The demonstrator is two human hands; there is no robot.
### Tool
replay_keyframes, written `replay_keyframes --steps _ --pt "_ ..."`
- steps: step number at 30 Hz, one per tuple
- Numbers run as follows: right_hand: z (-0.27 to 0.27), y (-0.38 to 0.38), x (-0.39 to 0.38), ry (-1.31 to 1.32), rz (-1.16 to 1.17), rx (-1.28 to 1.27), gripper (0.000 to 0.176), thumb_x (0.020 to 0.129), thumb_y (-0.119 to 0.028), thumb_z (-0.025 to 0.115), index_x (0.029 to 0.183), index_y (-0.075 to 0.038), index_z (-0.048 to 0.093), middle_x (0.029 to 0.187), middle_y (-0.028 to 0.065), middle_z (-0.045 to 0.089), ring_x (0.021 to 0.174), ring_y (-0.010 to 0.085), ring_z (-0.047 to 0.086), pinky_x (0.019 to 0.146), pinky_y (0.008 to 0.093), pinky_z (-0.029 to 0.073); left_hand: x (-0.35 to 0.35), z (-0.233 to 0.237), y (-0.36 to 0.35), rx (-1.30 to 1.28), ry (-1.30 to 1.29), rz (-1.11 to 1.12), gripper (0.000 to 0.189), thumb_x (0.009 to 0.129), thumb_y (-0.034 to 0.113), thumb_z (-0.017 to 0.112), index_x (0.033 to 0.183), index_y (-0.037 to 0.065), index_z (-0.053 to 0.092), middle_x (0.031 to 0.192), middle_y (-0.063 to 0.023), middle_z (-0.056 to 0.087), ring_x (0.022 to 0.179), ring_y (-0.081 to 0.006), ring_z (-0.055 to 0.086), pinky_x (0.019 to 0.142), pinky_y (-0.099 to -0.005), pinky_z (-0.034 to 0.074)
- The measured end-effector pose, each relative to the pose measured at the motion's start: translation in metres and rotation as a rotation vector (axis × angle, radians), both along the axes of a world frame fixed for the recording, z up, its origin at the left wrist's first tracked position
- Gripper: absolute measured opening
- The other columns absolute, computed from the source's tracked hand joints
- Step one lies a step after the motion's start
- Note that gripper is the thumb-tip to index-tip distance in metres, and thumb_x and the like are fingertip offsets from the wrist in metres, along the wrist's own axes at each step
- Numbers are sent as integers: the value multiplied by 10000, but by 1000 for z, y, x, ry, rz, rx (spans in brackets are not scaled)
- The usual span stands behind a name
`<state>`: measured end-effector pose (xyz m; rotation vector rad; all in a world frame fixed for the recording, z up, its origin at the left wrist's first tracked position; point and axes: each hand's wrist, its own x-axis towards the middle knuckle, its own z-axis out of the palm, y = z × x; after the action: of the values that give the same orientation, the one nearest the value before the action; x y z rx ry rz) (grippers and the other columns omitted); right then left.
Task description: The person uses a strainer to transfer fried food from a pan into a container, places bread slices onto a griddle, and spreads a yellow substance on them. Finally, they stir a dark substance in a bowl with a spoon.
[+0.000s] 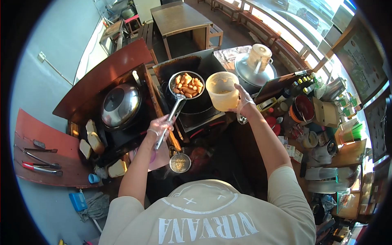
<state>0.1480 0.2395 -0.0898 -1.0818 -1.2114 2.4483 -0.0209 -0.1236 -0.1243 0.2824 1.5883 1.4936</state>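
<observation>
The beige shirt (pixel 206 206) reads NIRVANA, upside down to me, with the stove (pixel 208 118) beyond. I see the plastic tub (pixel 221 100), the gloved right hand (pixel 244 97) spread against its right side, then the metal scoop (pixel 175 108), its handle wrapped by the gloved left hand (pixel 162 125), holding brown food pieces (pixel 188 85) over the stove.

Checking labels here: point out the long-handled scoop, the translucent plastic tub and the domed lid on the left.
Long-handled scoop (pixel 175 108): head view, its handle.
Translucent plastic tub (pixel 223 102): head view, outer wall.
Domed lid (pixel 119 107): head view, shiny top.
</observation>
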Motion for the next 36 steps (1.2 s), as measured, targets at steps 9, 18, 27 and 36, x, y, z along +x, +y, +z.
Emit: replay_keyframes --steps 9,18,27,36 --pt "-27 24 -6 -27 20 -36 846 821 -577 708 1477 -142 398 1412 133 523 1289 366 525 981 597 451 -2 -18 -6 67 -62 17 542 858 -51 549 1393 33 562 994 -63 697 530 -64 517 423 -195 411" --pt "-4 21 8 56 -4 -39 848 802 -532 727 1479 -138 404 1497 122 401 1304 421 473 944 661 461 7 54 3 205 33 125 567 875 -44 532 1435 38 485 734 -52 603 442 -80 474 383 -226 421" --pt "-32 32 -3 -19 6 -73 809 831 -548 705 1460 -125 423 1428 139 491 1264 388 530 967 635 453 4 3 10 66 -41 91 439 939 -2 554 1374 57 571 742 -31 602 479 -53 471 415 -202 400" --pt "-27 28 -10 -25 40 -50 807 823 -548 714 1466 -149 433 1445 129 487 1296 374 505 1000 642 419 7 -3 3 -1 -22 72 385 963 34 583 1348 28 589 815 -13 626 487 -45 479 417 -191 408"
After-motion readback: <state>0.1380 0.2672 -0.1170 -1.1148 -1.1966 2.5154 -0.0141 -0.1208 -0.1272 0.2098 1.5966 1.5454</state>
